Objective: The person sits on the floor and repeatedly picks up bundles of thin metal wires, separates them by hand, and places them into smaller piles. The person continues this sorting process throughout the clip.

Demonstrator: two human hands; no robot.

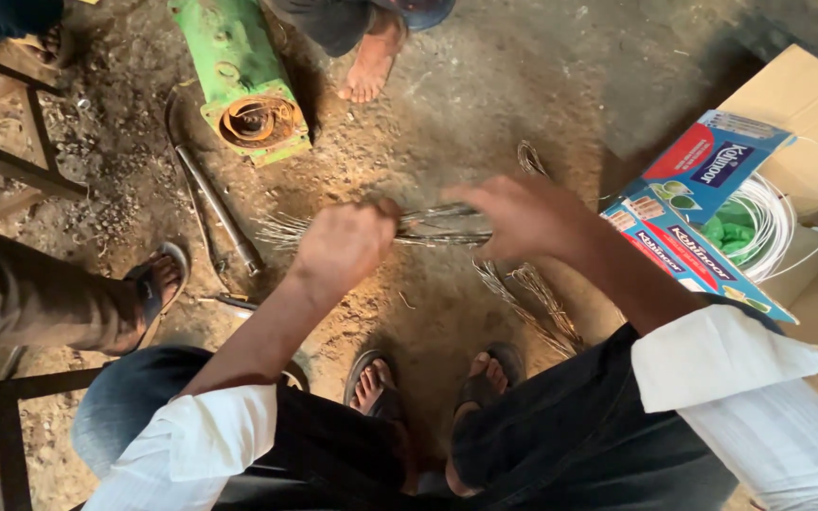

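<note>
Two bare hands share one bundle of thin wires (428, 227), held level between them. Green motor housing (243, 80): on the dirt floor, well beyond and left of the left fingers. Metal rod (220, 208): left of those fingers. Left hand (345, 244): fingers curled into a fist around the bundle, loose wire ends fanning out past its left side. Right hand (523, 216): fingers closed over the bundle's other end. Spare wire strands (532, 303): on the floor below the right fingers. Open cardboard box (702, 203) with white coiled tubing (773, 222): right of them.
</note>
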